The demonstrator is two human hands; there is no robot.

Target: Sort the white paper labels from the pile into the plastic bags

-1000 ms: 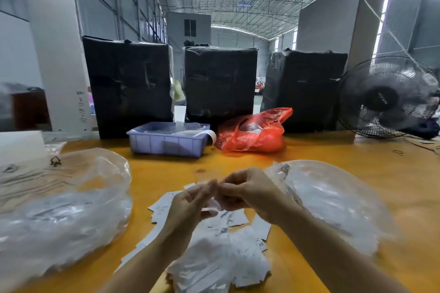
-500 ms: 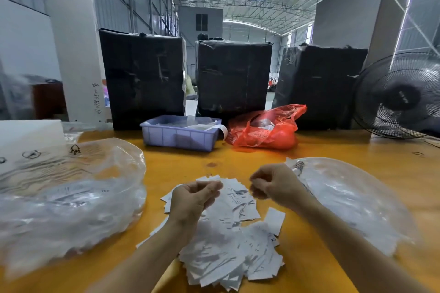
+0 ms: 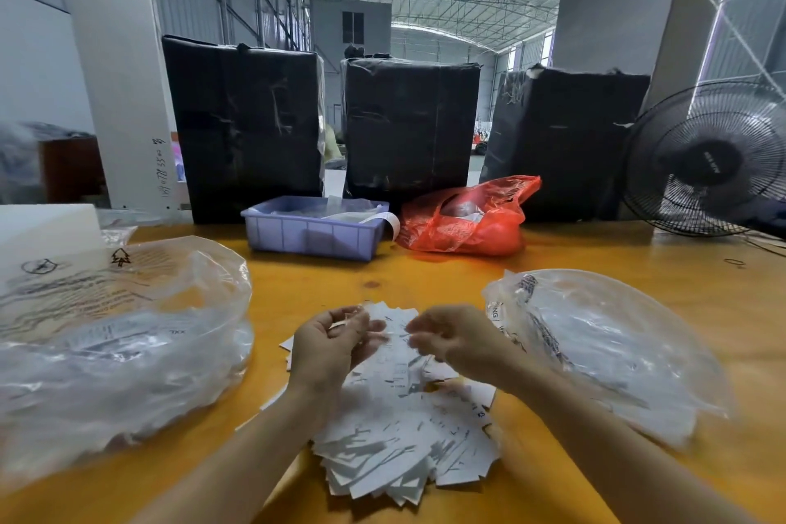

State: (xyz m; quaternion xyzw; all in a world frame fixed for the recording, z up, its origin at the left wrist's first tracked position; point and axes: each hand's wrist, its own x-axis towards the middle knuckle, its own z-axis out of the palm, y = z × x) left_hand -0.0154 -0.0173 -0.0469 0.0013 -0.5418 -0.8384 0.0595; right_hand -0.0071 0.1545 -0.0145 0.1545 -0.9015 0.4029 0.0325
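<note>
Two clear plastic bags flank the work: the left bag (image 3: pixel 115 345) sprawls toward the surface's left edge and the right bag (image 3: pixel 604 349) lies toward its right edge, each with its mouth turned inward, so a sorted label has only a short way to go to either side. Between them, at the near edge of the surface (image 3: pixel 425 272), sits the pile of white paper labels (image 3: pixel 400 438), fanned loosely right under the person's forearms where both hands can reach it.

Both hands hover just above the far part of the pile, close together. The left hand (image 3: pixel 329 347) is half curled, thumb and fingertips seeming to pinch a small label at the top, though blur makes the slip hard to pick out. The right hand (image 3: pixel 457 342) has its fingers bent in toward the left one; whether it grips a label or merely steadies one, I cannot tell. My guess is the printed size is being read before a bag is chosen.

Along the far edge stand a lilac plastic tray (image 3: pixel 314 232) and a red plastic bag (image 3: pixel 463 221), parked out of the sorting zone, with three black-wrapped bales (image 3: pixel 408 128) behind them and a fan (image 3: pixel 714 157) at the far right corner.
</note>
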